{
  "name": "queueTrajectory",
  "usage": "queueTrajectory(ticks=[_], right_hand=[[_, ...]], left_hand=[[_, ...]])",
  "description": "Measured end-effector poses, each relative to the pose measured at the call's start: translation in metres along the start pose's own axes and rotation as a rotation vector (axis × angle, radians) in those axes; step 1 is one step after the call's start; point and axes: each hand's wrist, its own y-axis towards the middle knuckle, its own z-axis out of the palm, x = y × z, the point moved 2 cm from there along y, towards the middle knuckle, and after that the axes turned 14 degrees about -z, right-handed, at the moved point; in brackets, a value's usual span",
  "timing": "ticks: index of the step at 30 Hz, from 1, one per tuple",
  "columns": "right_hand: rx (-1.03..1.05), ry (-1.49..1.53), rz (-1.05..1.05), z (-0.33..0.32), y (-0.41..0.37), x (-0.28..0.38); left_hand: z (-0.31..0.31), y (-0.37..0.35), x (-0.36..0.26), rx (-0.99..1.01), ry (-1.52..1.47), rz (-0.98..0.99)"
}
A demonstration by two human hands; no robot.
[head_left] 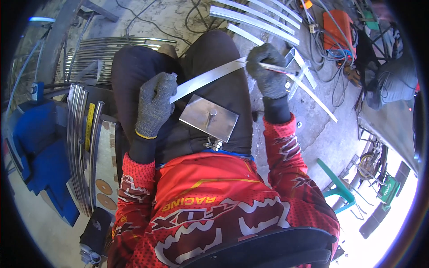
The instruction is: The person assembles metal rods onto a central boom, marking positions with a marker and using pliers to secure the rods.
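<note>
Concrete floor [326,134] spreads around a seated person whose lap [214,58], in dark trousers, serves as the work surface. A bundle of curved rails [80,147] lies at the left. Across the thighs runs a long metal strip [210,76], slanting upward to the right and held at both ends. Under it, resting loose on the lap, sits a steel plate [209,117] with a small stud. The left hand [154,105], gloved, has its fingers curled shut on the strip's near end. The right hand [268,69] has its fingers pressed closed on the far end, together with a thin red-tipped tool [286,70]. The plate looks liable to slide off if a leg shifts, and the strip's edge could bite through the knit gloves should either grip slip.
</note>
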Motion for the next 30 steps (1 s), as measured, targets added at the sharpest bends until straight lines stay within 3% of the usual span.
queueTrajectory(ticks=[1, 4, 5, 9, 13, 16, 18, 20, 22, 24, 30], right_hand=[[-0.045, 0.137, 0.054, -0.006, -0.002, -0.003], [-0.029, 0.029, -0.039, -0.018, -0.001, -0.015], [-0.037, 0.083, 0.086, -0.017, -0.002, -0.013], [-0.039, 0.306, 0.109, -0.002, -0.002, -0.015], [0.083, -0.048, 0.056, -0.001, -0.01, -0.025], [0.091, -0.059, 0.041, -0.001, -0.014, -0.037], [0.085, -0.074, 0.161, -0.004, -0.013, -0.034], [0.128, -0.091, -0.06, 0.002, -0.01, -0.027], [0.118, -0.111, -0.024, 0.005, -0.01, -0.027], [0.143, -0.138, -0.139, 0.008, -0.006, -0.018], [0.167, -0.002, -0.024, 0.007, -0.015, -0.028]], left_hand=[[-0.004, -0.004, -0.003, -0.001, 0.005, 0.0], [-0.022, -0.013, -0.006, -0.056, -0.057, -0.031], [-0.028, -0.015, -0.009, -0.057, -0.079, -0.033], [-0.035, -0.02, -0.019, -0.132, -0.072, -0.017], [-0.039, -0.021, -0.023, -0.183, -0.023, 0.004], [-0.045, -0.024, -0.024, -0.204, 0.032, 0.035], [-0.048, -0.023, -0.024, -0.188, 0.013, 0.035], [-0.059, -0.024, -0.019, -0.264, 0.03, 0.061], [-0.059, -0.023, -0.018, -0.271, 0.015, 0.043], [-0.06, -0.021, -0.017, -0.264, -0.009, 0.048], [-0.064, -0.02, -0.015, -0.213, 0.004, 0.061]])
